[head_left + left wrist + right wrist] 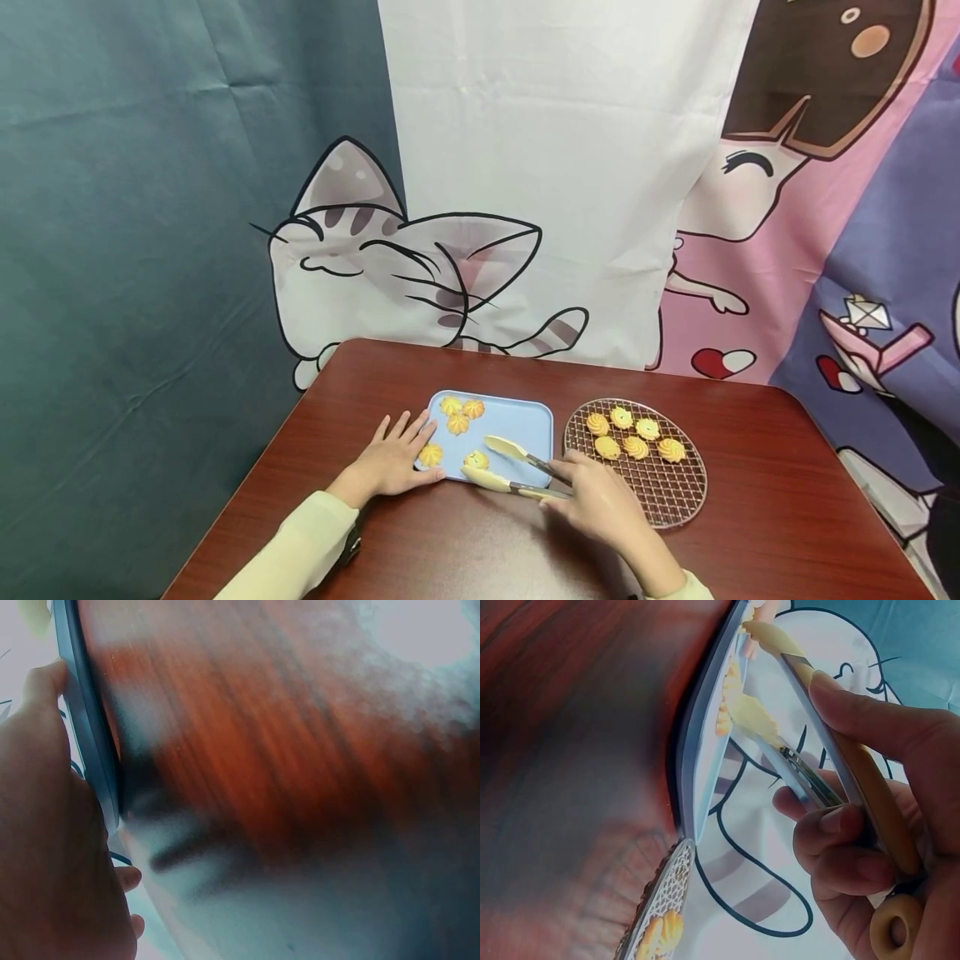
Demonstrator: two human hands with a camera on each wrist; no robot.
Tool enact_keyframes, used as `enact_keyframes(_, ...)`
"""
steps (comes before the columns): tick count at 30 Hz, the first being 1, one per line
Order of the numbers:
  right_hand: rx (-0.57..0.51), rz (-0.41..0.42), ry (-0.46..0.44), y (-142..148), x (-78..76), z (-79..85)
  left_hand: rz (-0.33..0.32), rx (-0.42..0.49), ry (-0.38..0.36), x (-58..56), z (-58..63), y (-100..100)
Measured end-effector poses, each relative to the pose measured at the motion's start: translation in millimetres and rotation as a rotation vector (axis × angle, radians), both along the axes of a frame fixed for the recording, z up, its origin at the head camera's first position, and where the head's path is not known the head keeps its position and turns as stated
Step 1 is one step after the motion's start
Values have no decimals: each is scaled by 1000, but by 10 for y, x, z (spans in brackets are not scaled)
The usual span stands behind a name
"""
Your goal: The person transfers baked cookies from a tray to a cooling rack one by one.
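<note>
The left hand is spread out on its end of the blue tray, next to a yellow cookie. The right hand holds tongs, their tips apart. Another cookie sits between the hands, by those tips. Three more cookies lie just past the left hand. Right of the right hand, a round wire rack has six cookies.

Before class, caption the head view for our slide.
Left hand touching a blue tray, right hand holding open tongs near a cookie, six more on a rack.
</note>
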State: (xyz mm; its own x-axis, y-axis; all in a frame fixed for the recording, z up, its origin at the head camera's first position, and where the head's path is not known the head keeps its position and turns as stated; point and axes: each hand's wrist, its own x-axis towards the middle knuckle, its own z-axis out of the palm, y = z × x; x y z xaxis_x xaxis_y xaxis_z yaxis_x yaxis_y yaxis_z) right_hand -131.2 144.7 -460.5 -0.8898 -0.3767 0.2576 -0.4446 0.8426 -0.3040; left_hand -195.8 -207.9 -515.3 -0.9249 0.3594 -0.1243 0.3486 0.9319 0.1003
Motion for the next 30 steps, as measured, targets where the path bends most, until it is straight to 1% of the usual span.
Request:
enact_keyframes(4,19,5,-6,-20,-37,11,4,0,-3,-4,-13,-4)
enact_keyframes(8,26,29,-24,-41,-93,37,1,-4,3,-15,-34,-13)
enact_keyframes(11,30,42,-67,-52,-137,67,-3,-7,6,-21,-50,-20)
enact_keyframes(15,55,38,-122,-64,-200,107,-5,9,0,-12,-53,-24)
enact_keyframes(19,84,35,-145,-71,-241,135,-9,22,-1,0,-44,-22)
enact_keyframes(25,107,55,-140,-72,-271,157,-7,20,-7,-6,-38,-20)
enact_keyframes(30,102,75,-114,-72,-289,174,-12,33,15,-30,-93,-39)
